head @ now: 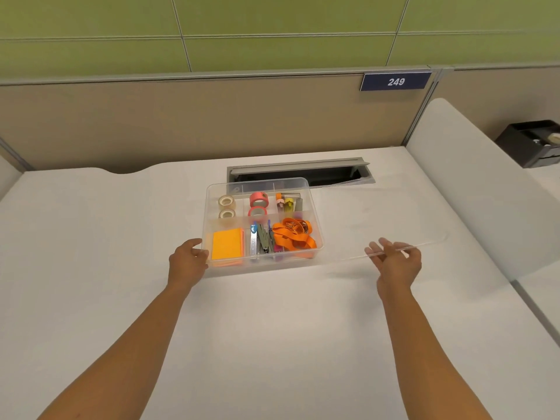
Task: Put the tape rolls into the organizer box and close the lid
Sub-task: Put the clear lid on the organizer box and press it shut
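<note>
A clear organizer box (315,218) sits open on the white desk. Two clear tape rolls (226,202) lie in its back-left compartment, and two pink tape rolls (259,199) in the compartment beside them. My left hand (188,262) rests against the box's front-left corner, fingers on its wall. To the right of the box lies the clear lid (381,219), almost flat over the desk. My right hand (394,260) pinches the lid's near edge between thumb and fingers.
The box also holds orange sticky notes (227,248), an orange lanyard (295,237), clips and small tools. An open cable slot (300,174) lies just behind the box. A beige partition stands behind the desk, and a black tape dispenser (533,144) sits far right.
</note>
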A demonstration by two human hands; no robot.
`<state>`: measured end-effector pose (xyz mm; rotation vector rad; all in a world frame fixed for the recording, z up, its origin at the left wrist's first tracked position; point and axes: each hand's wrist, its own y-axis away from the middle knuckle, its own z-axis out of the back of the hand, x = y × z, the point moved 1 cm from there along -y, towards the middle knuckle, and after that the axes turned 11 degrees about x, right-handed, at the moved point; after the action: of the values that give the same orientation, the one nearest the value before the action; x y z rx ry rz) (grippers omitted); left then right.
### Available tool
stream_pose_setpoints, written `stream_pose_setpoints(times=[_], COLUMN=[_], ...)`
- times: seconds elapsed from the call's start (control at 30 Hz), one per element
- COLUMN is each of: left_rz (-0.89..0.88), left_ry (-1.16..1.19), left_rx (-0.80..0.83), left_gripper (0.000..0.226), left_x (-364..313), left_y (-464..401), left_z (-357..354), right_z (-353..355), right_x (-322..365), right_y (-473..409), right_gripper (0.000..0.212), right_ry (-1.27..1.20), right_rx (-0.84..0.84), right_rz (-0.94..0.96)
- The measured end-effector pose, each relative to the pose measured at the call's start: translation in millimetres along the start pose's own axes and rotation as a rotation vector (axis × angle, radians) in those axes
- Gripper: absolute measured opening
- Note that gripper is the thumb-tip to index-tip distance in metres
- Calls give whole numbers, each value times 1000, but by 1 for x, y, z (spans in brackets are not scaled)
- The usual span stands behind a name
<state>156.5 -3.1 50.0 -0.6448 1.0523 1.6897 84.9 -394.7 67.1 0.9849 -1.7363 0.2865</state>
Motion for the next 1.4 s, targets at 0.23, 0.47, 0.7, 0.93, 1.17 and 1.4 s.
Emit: stream_pose_setpoints(times=[0.23,0.47,0.7,0.93,1.17,1.4], left_rz=[-60,-102,-51,-149,-138,-105], left_ry=[-135,247,946,1088,870,663], left_rx=[-124,-78,312,342,346,292], left_gripper=[42,52,86,35,24,16], left_x=[-16,-50,-45,-24,-7,10], left_y=[7,10,-1,1,3,2], left_z=[1,16,45,68,66,47], right_z=[-30,-67,-87,-83,-73,-64], right_x=[17,20,13,2,-11,-24], right_y=[-1,11,16,12,-8,-26], right_gripper=[16,24,21,22,24,44], right_ry=[418,768,900,970,865,645], right_rx=[35,240,691,802,697,724], right_rz=[376,669,719,739,573,187])
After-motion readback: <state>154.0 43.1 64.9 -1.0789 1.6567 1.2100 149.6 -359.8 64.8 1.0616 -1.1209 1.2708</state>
